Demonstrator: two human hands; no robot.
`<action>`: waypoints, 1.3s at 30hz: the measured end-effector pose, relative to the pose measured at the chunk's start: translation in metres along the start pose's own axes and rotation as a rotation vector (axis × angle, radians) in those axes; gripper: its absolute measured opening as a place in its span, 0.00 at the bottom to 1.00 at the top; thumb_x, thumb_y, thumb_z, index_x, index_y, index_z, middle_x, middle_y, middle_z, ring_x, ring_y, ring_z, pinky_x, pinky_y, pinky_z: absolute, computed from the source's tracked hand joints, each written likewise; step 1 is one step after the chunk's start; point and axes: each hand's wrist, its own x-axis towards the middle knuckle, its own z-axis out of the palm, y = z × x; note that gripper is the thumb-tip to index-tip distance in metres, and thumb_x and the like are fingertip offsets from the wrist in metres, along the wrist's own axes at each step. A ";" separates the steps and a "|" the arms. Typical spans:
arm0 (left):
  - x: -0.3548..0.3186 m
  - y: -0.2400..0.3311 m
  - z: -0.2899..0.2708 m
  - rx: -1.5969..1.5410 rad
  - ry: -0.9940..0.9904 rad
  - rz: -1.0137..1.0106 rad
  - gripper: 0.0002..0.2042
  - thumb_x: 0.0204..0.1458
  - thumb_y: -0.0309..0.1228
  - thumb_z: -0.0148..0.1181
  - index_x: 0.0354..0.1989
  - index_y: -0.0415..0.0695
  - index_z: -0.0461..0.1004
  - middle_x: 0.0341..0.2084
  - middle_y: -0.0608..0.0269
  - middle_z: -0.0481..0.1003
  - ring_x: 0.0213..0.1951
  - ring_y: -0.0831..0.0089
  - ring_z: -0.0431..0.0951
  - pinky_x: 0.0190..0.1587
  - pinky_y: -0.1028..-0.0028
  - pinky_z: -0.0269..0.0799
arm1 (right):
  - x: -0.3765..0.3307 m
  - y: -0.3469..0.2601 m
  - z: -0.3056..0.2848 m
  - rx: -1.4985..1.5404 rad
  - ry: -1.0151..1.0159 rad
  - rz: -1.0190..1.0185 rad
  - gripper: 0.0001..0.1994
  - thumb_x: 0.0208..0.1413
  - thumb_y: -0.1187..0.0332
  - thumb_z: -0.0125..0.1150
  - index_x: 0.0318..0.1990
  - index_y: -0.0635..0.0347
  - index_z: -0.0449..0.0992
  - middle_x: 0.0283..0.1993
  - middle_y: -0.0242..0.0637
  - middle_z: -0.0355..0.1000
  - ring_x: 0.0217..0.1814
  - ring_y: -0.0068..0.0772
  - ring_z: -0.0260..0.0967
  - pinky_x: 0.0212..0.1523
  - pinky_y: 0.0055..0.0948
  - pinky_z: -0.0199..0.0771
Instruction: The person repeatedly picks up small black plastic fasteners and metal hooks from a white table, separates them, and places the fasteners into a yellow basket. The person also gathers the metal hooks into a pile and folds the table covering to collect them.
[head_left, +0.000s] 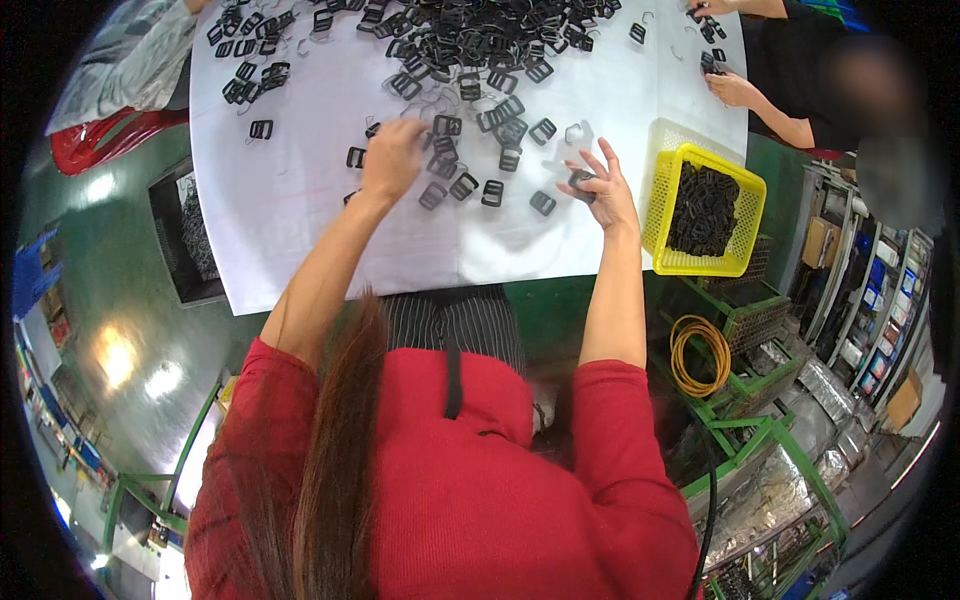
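Observation:
Black strap buckles [493, 193] with rectangular slots lie loose on a white tabletop [310, 220], several of them with thin wires. My left hand [393, 160] is over the near left part of these buckles. Motion blurs its fingers, so I cannot make out whether it has anything in them. On the right, above the table, my right hand [607, 192] grips a dark buckle [580, 180] between thumb and fingers, while its other fingers stretch upward. One loose buckle [542, 203] lies just left of that hand.
A yellow plastic basket [657, 225] full of black buckles stands at the table's right edge. At the far side is a large buckle heap [480, 35]. One co-worker's hand [735, 90] handles parts at right; a grey sleeve [130, 60] shows at left. A dark bin [172, 240] stands left of the table.

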 end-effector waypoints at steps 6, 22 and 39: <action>0.010 0.056 0.063 0.055 -0.111 0.116 0.12 0.43 0.28 0.58 0.38 0.48 0.72 0.35 0.64 0.71 0.42 0.63 0.69 0.40 0.65 0.66 | -0.017 -0.011 -0.003 -0.259 0.229 0.014 0.21 0.42 0.79 0.61 0.47 0.61 0.69 0.37 0.39 0.72 0.35 0.29 0.71 0.29 0.31 0.75; 0.022 0.038 0.057 -1.109 -0.110 -0.769 0.07 0.52 0.32 0.56 0.36 0.44 0.72 0.29 0.72 0.73 0.32 0.83 0.71 0.32 0.82 0.67 | 0.080 -0.035 0.018 -1.353 -0.033 -0.326 0.20 0.37 0.65 0.69 0.42 0.52 0.72 0.43 0.41 0.67 0.44 0.42 0.68 0.43 0.37 0.70; 0.027 0.058 0.059 -0.727 -0.139 -0.747 0.09 0.45 0.30 0.62 0.36 0.43 0.73 0.27 0.68 0.76 0.29 0.78 0.72 0.32 0.77 0.65 | 0.072 -0.044 0.024 -1.447 -0.296 -0.353 0.21 0.37 0.66 0.69 0.42 0.52 0.67 0.39 0.38 0.70 0.41 0.44 0.70 0.39 0.40 0.69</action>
